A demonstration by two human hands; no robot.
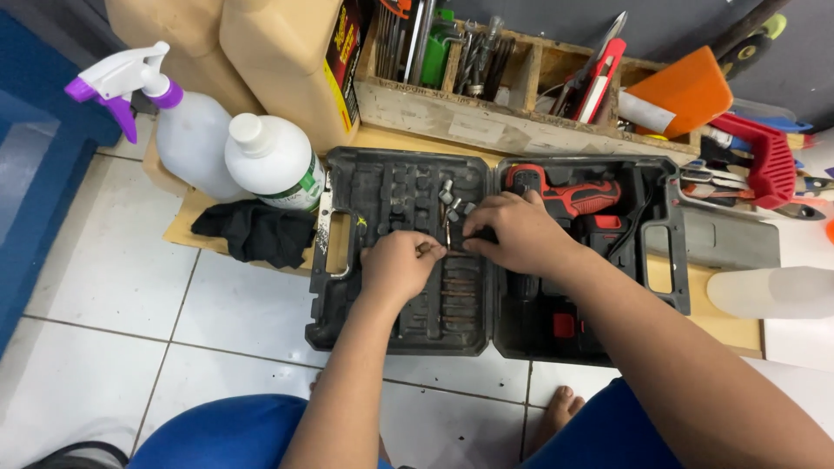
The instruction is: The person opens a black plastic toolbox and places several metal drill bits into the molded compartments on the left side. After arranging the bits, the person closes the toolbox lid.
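An open black tool case (347,300) lies on the white tile floor. Its left half holds rows of bits and sockets (450,201); its right half holds a red and black cordless drill (573,195). My left hand (398,265) hovers over the left half, fingers curled around a small metal bit (426,249). My right hand (514,233) rests at the case's hinge, fingertips pinching a thin bit (448,233) right next to the left hand.
A spray bottle (178,126), a white bottle (274,161) and a black cloth (256,233) sit left of the case. A wooden tool tray (486,122) with tan jugs (291,61) stands behind. Red and orange tools (760,152) lie right. A translucent bottle (769,291) lies at right.
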